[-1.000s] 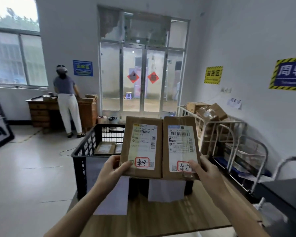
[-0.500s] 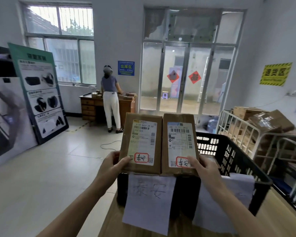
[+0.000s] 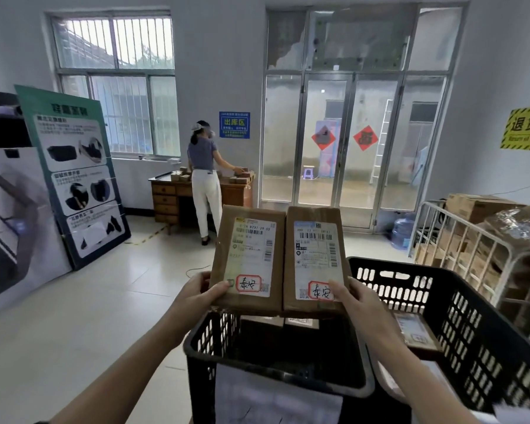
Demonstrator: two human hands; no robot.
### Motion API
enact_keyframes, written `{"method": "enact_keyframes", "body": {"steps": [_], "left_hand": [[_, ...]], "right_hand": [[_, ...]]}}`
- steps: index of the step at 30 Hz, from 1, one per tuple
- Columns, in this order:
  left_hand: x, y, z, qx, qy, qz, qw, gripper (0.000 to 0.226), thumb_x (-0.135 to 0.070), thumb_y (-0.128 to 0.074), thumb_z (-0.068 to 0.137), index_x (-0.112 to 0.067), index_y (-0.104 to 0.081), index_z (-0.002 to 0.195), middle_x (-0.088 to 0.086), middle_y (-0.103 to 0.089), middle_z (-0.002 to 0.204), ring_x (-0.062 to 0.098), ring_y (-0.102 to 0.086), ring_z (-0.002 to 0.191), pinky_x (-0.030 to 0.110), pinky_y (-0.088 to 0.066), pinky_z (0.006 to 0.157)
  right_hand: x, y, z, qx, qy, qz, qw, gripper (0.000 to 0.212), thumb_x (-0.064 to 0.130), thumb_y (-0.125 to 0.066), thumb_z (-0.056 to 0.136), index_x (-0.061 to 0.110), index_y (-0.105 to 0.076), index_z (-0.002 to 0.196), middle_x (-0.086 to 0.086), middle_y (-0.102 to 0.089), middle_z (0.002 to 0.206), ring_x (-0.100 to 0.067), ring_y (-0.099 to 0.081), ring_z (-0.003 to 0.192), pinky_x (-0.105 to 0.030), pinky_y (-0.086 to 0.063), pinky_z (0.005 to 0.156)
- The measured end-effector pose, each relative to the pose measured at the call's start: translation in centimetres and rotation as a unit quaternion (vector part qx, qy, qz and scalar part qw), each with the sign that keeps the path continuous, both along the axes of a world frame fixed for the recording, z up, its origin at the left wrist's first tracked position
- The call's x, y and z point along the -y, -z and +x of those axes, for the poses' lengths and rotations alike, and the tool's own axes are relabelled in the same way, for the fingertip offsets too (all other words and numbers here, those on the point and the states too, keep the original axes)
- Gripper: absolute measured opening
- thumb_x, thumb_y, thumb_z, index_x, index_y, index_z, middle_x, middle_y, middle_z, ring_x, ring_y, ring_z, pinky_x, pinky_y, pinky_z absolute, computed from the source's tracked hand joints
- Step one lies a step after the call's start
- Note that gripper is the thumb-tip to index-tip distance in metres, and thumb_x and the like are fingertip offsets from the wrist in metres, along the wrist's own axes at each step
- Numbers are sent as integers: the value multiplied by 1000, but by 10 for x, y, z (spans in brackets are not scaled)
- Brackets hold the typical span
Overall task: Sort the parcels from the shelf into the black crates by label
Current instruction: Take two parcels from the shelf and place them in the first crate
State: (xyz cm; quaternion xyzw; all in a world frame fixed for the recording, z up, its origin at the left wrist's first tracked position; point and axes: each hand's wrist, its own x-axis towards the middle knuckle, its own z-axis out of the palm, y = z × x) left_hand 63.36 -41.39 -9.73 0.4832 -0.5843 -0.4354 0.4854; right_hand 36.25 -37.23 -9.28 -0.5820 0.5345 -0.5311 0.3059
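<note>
Both hands hold brown parcels side by side, labels facing the camera, above the near black crate (image 3: 276, 371). Left hand (image 3: 196, 296) pinches the left parcel (image 3: 248, 258) at its lower corner; right hand (image 3: 357, 299) pinches the right parcel (image 3: 314, 258). A second black crate (image 3: 459, 325) stands just beside, with a parcel inside.

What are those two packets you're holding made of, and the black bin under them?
The left parcel and right parcel look like brown cardboard or stiff kraft paper: matte, creased, glossy tape on the right one, white paper labels stuck on. The black crate looks like moulded plastic, judging by its slotted walls and slightly shiny, rounded rim.
</note>
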Motion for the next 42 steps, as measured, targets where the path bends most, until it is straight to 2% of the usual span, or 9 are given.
{"method": "enact_keyframes", "body": {"steps": [5, 11, 17, 25, 28, 30, 34, 38, 42], "left_hand": [[47, 26, -16, -13, 72, 109, 991, 39, -4, -55, 90, -14, -43, 125, 12, -65, 113, 24, -66, 100, 31, -56, 79], [77, 64, -18, 48, 106, 253, 960, 29, 0, -54, 90, -7, -49, 117, 9, -67, 108, 18, -67, 93, 22, -54, 64], [97, 96, -22, 171, 151, 350, 909, 21, 3, -54, 88, -2, -53, 109, 12, -65, 113, 20, -63, 99, 25, -54, 78], [124, 134, -24, 356, 242, 436, 790, 11, 6, -53, 87, -5, -54, 88, 10, -58, 86, 19, -56, 74, 29, -49, 69], [136, 145, -33, 422, 265, 466, 731, 14, 1, -49, 92, -4, -49, 79, 8, -51, 76, 18, -52, 69, 33, -46, 77], [143, 150, -39, 428, 278, 490, 707, 10, 1, -43, 94, -3, -49, 87, 8, -51, 79, 20, -53, 77, 32, -45, 82], [153, 152, -46, 409, 275, 509, 706, 13, 3, -39, 94, -1, -52, 95, 10, -55, 86, 18, -56, 80, 30, -49, 73], [165, 164, -41, 390, 217, 482, 754, 39, 3, -47, 92, 4, -42, 130, 19, -50, 134, 33, -49, 126, 41, -41, 106], [172, 182, -42, 383, 209, 488, 756, 5, 1, -53, 90, 0, -55, 95, 10, -55, 85, 24, -54, 94, 32, -45, 89]], "right_hand": [[46, 32, -17, -1, 9, 62, 998, 33, 33, -56, 90, 23, -49, 120, 11, -65, 99, 0, -61, 92, -15, -48, 67], [71, 82, -20, 25, -14, 246, 969, 16, 28, -50, 95, 19, -50, 108, 9, -63, 98, -4, -60, 91, -19, -45, 68], [81, 106, -27, 20, -49, 400, 915, 19, 11, -57, 90, 11, -50, 107, -5, -67, 106, -18, -65, 98, -36, -52, 92], [99, 132, -15, -125, -127, 505, 845, 24, 0, -57, 86, 13, -62, 106, 6, -65, 88, -6, -59, 77, -15, -42, 51], [111, 140, -9, -188, -119, 559, 799, 12, 6, -61, 86, 17, -58, 85, 5, -57, 79, -10, -49, 69, -23, -37, 53], [122, 146, -5, -230, -121, 573, 777, 13, 5, -59, 87, 12, -57, 98, 0, -55, 84, -14, -49, 72, -27, -41, 59], [138, 157, 2, -267, -109, 585, 758, 37, 1, -56, 88, 4, -50, 124, -11, -58, 118, -26, -59, 99, -31, -52, 73], [141, 173, 1, -216, -106, 614, 751, 43, 4, -59, 87, 6, -49, 129, -12, -52, 133, -31, -50, 120, -35, -49, 87], [150, 183, -5, -169, -57, 583, 793, 35, 3, -63, 83, 3, -57, 117, -12, -62, 121, -27, -57, 109, -28, -45, 69]]}}
